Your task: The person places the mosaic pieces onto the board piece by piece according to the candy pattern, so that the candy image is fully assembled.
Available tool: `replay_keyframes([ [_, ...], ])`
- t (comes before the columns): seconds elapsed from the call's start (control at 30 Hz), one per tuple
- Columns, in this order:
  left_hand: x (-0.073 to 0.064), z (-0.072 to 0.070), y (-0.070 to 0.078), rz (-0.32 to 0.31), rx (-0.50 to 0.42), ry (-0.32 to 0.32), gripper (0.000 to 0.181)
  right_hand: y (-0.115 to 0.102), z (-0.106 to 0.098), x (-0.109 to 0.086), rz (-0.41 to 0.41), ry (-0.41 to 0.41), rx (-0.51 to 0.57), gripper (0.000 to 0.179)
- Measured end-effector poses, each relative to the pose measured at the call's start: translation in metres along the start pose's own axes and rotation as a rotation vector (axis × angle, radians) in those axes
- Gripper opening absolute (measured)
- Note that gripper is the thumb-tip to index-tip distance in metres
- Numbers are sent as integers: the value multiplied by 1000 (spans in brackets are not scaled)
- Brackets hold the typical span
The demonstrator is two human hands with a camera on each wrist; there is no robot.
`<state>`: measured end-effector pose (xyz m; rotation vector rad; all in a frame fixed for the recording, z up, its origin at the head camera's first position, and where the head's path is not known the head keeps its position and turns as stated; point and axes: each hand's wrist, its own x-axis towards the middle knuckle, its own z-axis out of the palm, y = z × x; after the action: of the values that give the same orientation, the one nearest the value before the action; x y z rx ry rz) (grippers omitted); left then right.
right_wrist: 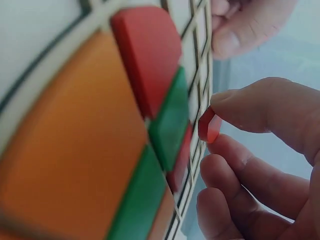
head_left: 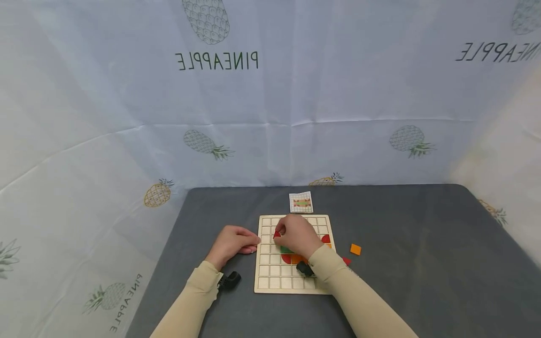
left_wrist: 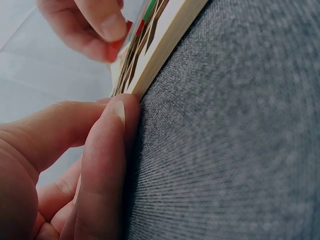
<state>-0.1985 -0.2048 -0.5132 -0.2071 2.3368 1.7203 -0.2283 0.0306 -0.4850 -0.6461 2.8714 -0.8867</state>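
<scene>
A wooden grid board point(head_left: 264, 271) lies on the dark table, with red, orange and green pieces set in its cells. My left hand point(head_left: 233, 244) is at the board's left edge; in the left wrist view its thumb and finger pinch that edge. Above the board, my right hand point(head_left: 299, 233) holds a small red piece point(right_wrist: 210, 125) between thumb and fingertip, close over the grid. Just below it sit a green piece point(head_left: 286, 250), a red piece point(head_left: 286, 258) and an orange piece point(head_left: 297, 259). Part of the pattern is hidden under the right hand and wrist.
A printed pattern card point(head_left: 301, 203) lies beyond the board's far edge. To the right are a loose orange square point(head_left: 355, 249) and a red piece point(head_left: 346, 261), partly behind the right sleeve. A pineapple-print curtain point(head_left: 270, 155) hangs behind the table.
</scene>
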Motion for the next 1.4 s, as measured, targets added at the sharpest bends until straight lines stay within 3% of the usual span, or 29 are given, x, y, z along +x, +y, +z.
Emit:
replay_keyframes([
  [0.37,1,0,1,7,1,-3,21,-5,7,1,-35,5,-82,10],
  [1.03,2,0,-1,8,2,-3,20,-11,7,-2,-9,-18,-67,8],
  [1.23,2,1,0,8,6,-4,19,-5,-1,-10,-17,7,-39,9],
  [1.4,1,1,-1,-3,8,-1,21,13,-22,-28,0,64,-29,8],
])
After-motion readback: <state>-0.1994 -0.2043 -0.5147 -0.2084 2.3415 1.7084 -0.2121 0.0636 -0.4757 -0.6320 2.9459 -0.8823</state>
